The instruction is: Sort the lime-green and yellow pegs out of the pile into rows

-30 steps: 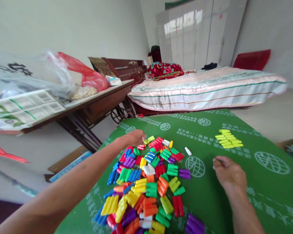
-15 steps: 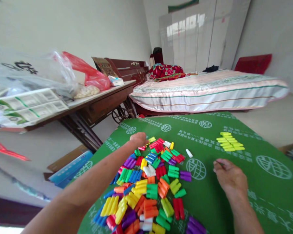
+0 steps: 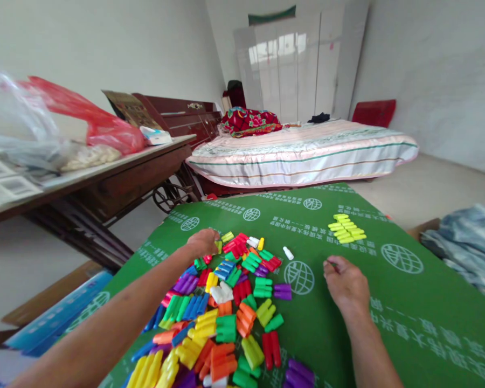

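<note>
At the far left of the pile, my left hand [image 3: 203, 242] is closed, its fingertips at a yellow-green plastic piece [image 3: 219, 247]. Another yellow-green piece [image 3: 227, 236] lies just beyond it. Bullet-shaped plastic pieces [image 3: 226, 327] in many colours, mostly side by side in twos and threes, are heaped between my forearms. My right hand [image 3: 347, 283] hovers over the green board [image 3: 319, 328], fingers curled in with nothing visible in them. Beyond it, several yellow-green pieces [image 3: 347, 229] lie together in a neat group. A single white piece [image 3: 288, 253] sits apart from the pile.
To the left stands a wooden sewing-machine table [image 3: 145, 167] with a red plastic bag [image 3: 113, 132] on it. A bed [image 3: 303, 156] is behind the board. Folded denim cloth [image 3: 464, 248] lies at the right, and a blue box [image 3: 60, 312] is below on the left.
The view has turned to the right, so everything sits further left. My left hand has drawn slightly nearer, and a yellow-green piece now shows at its fingertips. My right hand keeps its curled pose.
</note>
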Tool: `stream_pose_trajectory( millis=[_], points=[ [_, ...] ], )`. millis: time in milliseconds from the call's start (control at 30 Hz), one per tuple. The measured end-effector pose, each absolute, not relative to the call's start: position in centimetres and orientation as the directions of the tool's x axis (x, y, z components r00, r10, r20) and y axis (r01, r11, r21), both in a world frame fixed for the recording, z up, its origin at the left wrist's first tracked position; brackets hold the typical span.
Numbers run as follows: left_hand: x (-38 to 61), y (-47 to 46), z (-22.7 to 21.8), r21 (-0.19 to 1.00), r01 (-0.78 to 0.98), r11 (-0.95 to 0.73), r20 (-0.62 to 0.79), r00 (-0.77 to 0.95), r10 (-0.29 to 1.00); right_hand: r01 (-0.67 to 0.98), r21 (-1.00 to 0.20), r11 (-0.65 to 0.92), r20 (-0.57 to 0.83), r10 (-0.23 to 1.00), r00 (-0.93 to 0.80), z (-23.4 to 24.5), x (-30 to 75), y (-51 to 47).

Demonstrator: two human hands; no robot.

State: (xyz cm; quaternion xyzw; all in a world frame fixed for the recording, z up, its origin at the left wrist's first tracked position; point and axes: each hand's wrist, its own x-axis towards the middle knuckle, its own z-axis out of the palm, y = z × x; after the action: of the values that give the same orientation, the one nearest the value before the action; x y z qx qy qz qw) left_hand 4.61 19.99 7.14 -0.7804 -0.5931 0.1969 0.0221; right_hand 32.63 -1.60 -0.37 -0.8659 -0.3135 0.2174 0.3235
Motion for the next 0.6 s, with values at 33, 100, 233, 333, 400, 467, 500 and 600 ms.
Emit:
stream_pose_trajectory(
  millis=[33, 100, 233, 333, 400, 467, 500, 600],
  points=[
    [4.58, 19.99, 7.03, -0.266, 0.912, -0.312, -0.285, 0.235, 0.929, 0.41, -0.692, -0.594, -0.169, 0.686, 0.708, -0.33, 32.6, -1.59],
    [4.59, 19.97, 6.82, -0.26, 0.904, -0.341, -0.294, 0.262, 0.919, 0.422, -0.684, -0.596, -0.164, 0.688, 0.707, -0.22, 32.53, -1.58],
    [4.67, 19.81, 6.63, -0.25, 0.897, -0.364, -0.306, 0.283, 0.909, 0.415, -0.682, -0.602, -0.167, 0.681, 0.713, -0.02, 32.42, -1.6],
    [4.59, 19.56, 6.69, -0.251, 0.902, -0.351, -0.306, 0.27, 0.913, 0.411, -0.683, -0.604, -0.173, 0.681, 0.712, 0.0, 32.39, -1.61],
    [4.44, 19.4, 6.72, -0.25, 0.905, -0.343, -0.307, 0.262, 0.915, 0.41, -0.685, -0.602, -0.173, 0.681, 0.711, 0.01, 32.38, -1.59],
    [4.25, 19.28, 6.67, -0.245, 0.907, -0.342, -0.31, 0.261, 0.914, 0.405, -0.687, -0.603, -0.176, 0.68, 0.712, 0.05, 32.36, -1.56],
    [4.14, 19.24, 6.61, -0.243, 0.907, -0.343, -0.313, 0.261, 0.913, 0.404, -0.688, -0.603, -0.178, 0.68, 0.711, 0.08, 32.35, -1.55],
    [3.84, 19.19, 6.37, -0.235, 0.91, -0.342, -0.326, 0.257, 0.91, 0.407, -0.687, -0.601, -0.174, 0.681, 0.711, 0.16, 32.32, -1.56]
  ],
)
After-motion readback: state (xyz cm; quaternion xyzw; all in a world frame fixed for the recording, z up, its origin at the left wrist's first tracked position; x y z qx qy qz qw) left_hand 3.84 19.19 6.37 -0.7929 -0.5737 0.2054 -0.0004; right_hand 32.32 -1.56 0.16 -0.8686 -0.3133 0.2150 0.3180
